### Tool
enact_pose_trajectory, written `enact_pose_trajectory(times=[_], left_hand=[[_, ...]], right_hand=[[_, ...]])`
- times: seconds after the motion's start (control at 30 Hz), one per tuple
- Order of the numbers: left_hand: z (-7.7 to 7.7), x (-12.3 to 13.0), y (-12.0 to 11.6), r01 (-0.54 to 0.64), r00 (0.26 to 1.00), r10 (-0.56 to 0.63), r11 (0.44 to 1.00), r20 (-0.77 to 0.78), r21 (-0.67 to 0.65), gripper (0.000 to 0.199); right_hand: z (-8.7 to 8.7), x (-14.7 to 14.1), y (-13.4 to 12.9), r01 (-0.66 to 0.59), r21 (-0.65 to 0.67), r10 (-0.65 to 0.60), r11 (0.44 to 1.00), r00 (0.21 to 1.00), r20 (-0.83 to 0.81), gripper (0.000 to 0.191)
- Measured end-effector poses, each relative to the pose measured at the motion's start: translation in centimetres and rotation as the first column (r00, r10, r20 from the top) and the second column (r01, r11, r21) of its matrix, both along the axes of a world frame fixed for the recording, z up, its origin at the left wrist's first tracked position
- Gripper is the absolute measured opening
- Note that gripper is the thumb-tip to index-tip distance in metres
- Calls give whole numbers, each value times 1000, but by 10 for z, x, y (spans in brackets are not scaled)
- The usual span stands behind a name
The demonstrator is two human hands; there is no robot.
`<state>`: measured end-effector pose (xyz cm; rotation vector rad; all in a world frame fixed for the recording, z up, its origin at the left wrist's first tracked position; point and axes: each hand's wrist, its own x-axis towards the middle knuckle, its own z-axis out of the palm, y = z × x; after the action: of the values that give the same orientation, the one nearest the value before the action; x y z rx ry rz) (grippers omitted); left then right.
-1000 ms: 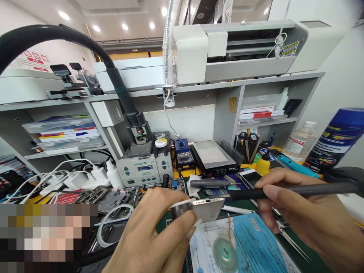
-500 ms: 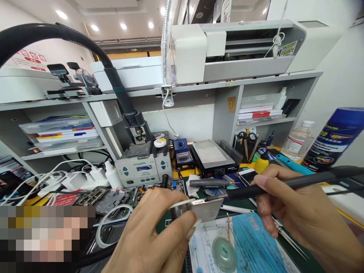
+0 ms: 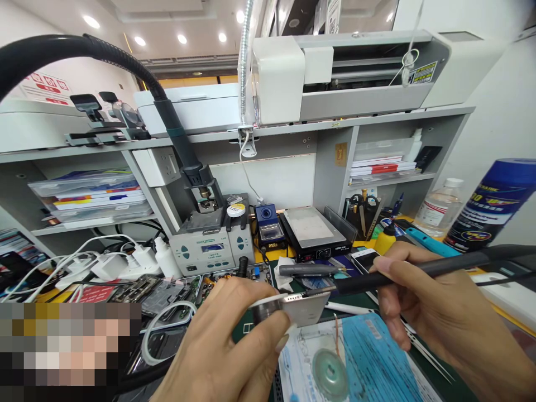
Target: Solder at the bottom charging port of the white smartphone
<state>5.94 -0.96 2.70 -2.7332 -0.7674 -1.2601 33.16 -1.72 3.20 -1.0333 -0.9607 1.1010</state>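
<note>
My left hand (image 3: 234,340) is closed around a smartphone (image 3: 312,311), its silver back tilted up and its edge with small holes facing me. A dark, shiny round piece (image 3: 267,310) shows between thumb and fingers; what it is I cannot tell. In a pen grip, my right hand (image 3: 435,307) holds a long black pen-like tool (image 3: 377,281). Its thin metal tip reaches the phone's edge at the far end; whether it is inside the seam is too small to see. Below the phone lies a blue and white sheet (image 3: 368,352) with a round greenish disc (image 3: 330,373) on it.
Behind my hands stand a grey hot-air station (image 3: 213,251), a soldering station (image 3: 270,226) and a flat heating plate (image 3: 316,229). Tweezers (image 3: 427,346) and a white phone (image 3: 366,258) lie by my right hand. Circuit boards (image 3: 167,293) and cables crowd the left. A spray can (image 3: 489,206) stands right.
Almost nothing differs. The black tool's rear end has shifted slightly, while the phone and both hands stay in nearly the same place.
</note>
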Motion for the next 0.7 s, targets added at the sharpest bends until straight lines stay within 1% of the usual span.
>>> enact_pose_trajectory(times=[0.27,0.43,0.7], left_hand=[[1,0,0,-7,1000,7,1000,-15,-17,33],[-1,1,3,3,999,-3,1000,-48,-9,36],[-1,0,0,-17,999,18,1000,-37,11,33]], right_hand=[[-1,-2,-1,3,-5,-3,1000,1000,-12,26],[3,-7,-3,33,-9,-33,999,999,-22,34],[2,-1,0,-4,-6,4,1000,1000,-20,32]])
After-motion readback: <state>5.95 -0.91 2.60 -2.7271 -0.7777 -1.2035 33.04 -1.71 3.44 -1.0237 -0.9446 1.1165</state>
